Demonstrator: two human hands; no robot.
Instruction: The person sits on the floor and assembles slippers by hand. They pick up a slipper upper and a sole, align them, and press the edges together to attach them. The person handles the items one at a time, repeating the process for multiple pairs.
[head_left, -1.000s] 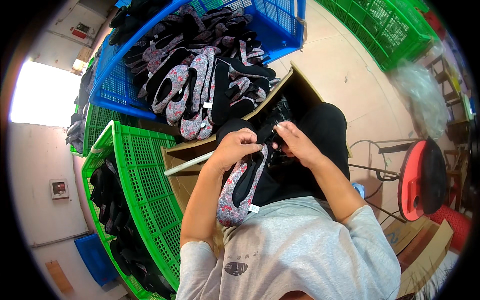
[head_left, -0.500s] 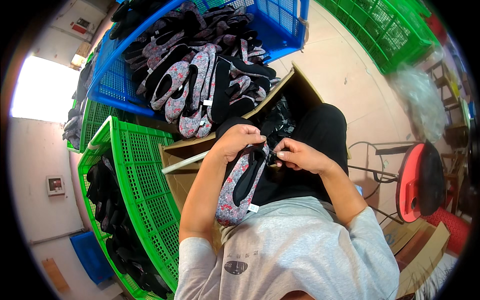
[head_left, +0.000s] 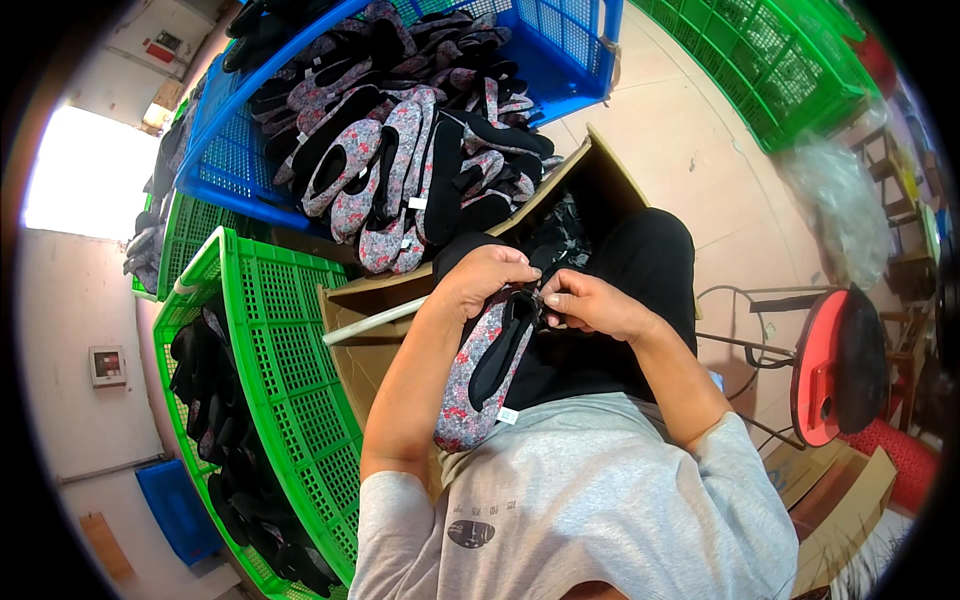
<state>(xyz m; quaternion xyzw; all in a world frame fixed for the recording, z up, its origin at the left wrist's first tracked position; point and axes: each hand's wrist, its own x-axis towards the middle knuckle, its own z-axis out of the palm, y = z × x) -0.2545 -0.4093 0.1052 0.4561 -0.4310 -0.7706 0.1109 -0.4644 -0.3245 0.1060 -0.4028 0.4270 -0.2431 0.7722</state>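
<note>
A floral grey-and-red slipper shoe (head_left: 462, 395) with a black lining hangs over my lap, its far end held in my left hand (head_left: 486, 280). A small white tag (head_left: 508, 415) sticks out from its near side. My right hand (head_left: 592, 305) is closed in a pinch right at that far end, close to my left fingertips. What lies between the right fingers is too small to make out. Just beyond my hands, an open cardboard box (head_left: 615, 170) holds dark crumpled material (head_left: 562, 235).
A blue crate (head_left: 590, 90) heaped with similar slippers (head_left: 340, 165) stands ahead. On the left, a green crate (head_left: 290, 310) contains dark slippers (head_left: 225, 425). A red-and-black round stool (head_left: 815, 370) is at right, below a clear plastic bag (head_left: 840, 215). Another green crate (head_left: 755, 60) stands far right.
My right hand has shifted slightly left, closer to the slipper's far end and my left fingers. The left hand keeps its hold on the slipper.
</note>
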